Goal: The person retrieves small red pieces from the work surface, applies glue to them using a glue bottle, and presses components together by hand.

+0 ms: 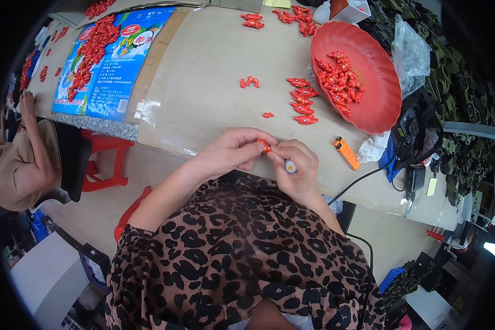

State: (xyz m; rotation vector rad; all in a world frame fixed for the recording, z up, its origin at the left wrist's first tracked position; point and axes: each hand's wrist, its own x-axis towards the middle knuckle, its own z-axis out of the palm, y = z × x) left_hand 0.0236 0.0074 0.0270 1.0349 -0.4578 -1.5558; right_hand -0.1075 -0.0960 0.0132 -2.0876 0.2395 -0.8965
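Observation:
Close to the table's near edge, my two hands meet around a small glossy red figure (264,146). The fingers of my left hand (237,147) pinch it. My right hand (297,168) touches its right side with the fingertips and also grips a white pen-like stick (291,166), whose rounded end has a yellow centre; its other end is hidden in the fingers. Ahead of my hands lies a single red piece (268,115), with a few small red pieces (249,82) beyond it. A row of red figures (303,102) lies beside a scalloped red bowl (377,82) holding many more.
An orange box cutter (346,153) and crumpled white tissue (373,147) lie to the right. A black cable (351,185) crosses the table's near edge. At the left, red figures cover a blue printed sheet (121,71). A co-worker's arm (38,146) rests at the far-left table, near a red stool (105,159).

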